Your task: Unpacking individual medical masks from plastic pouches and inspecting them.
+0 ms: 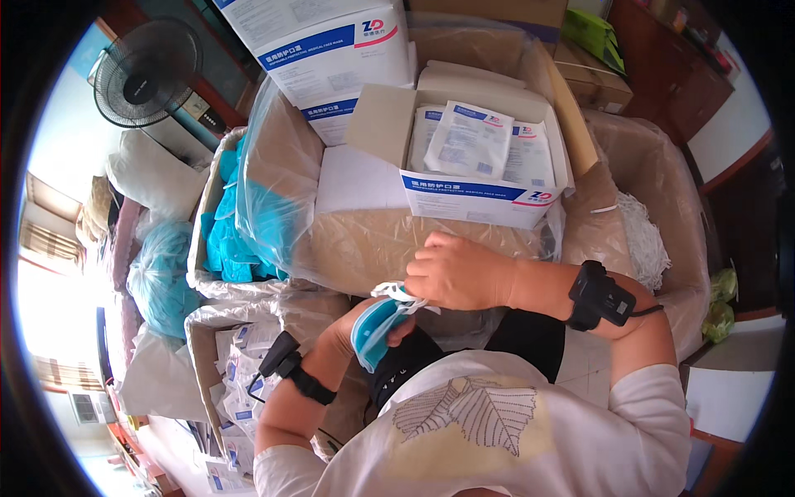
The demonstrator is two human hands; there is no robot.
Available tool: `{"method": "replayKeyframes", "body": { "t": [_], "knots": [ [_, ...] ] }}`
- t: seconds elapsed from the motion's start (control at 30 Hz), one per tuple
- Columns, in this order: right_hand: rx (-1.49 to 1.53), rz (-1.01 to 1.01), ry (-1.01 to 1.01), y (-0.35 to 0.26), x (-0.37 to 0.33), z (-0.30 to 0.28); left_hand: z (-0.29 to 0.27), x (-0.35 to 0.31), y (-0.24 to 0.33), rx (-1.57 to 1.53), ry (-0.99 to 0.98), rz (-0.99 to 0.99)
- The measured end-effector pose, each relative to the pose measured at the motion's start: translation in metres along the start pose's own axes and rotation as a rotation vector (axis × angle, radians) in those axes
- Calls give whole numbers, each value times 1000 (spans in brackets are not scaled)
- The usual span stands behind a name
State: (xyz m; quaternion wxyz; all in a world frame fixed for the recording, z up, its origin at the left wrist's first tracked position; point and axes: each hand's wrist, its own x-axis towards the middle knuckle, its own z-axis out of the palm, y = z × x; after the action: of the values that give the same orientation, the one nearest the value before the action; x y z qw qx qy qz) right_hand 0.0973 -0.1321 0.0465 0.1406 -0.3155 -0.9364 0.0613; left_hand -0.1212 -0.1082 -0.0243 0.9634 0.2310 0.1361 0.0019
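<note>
two hands are seen close together over the lap. a blue mask is gripped by the left hand, most of whose fingers are hidden behind it; whether one mask or several layered together are held cannot be told. the white loops at its upper end are pinched by the right hand, whose curled fingers are turned partly away, so that the exact point of contact is covered.

beyond the hands, an open white box with a blue band is filled with white packets; the lower ones are overlapped by those on top and cannot be counted. the box is set over a carton lined with clear plastic, by which what lies beneath is blurred. stacked boxes are cut off by the upper edge.

to the left, heaped blue pieces are partly veiled by the plastic, and small packages are partly hidden by the left forearm. to the right, white strands are partly covered by a carton flap. the window is washed out by glare.
</note>
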Motion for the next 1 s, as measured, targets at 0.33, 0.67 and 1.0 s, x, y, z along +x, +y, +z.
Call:
{"method": "replayKeyframes", "body": {
  "t": [0.33,0.67,1.0],
  "knots": [
    [466,509,-145,-5,-5,12,61,-5,55,1790,712,468],
    [687,354,141,-19,-26,19,31,2,45,1477,911,541],
    [534,346,403,1,-28,30,37,25,13,1076,710,501]
  ]
}}
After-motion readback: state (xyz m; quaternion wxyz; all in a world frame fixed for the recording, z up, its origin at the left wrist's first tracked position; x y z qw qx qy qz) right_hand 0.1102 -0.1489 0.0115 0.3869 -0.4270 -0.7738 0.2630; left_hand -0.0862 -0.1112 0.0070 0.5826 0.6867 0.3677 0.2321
